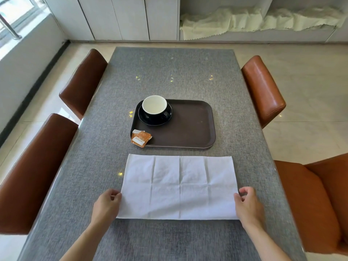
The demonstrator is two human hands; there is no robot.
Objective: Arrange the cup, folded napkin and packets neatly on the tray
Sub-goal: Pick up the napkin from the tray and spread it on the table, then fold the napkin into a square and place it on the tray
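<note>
A white napkin [178,187] lies flat and creased on the grey table, just in front of the tray. My left hand [106,206] pinches its near left edge and my right hand [247,205] pinches its near right edge. Beyond it sits a dark brown tray [190,127]. A black cup with a white inside [154,106] stands on a black saucer [150,119] in the tray's far left corner. Two orange packets [140,138] overlap at the tray's near left corner, hanging partly over its rim.
The grey table [169,76] has brown leather chairs on both sides: two on the left [82,81] [33,172] and two on the right [263,89] [316,200]. White cabinets and a crumpled pale cloth [259,19] are at the far wall.
</note>
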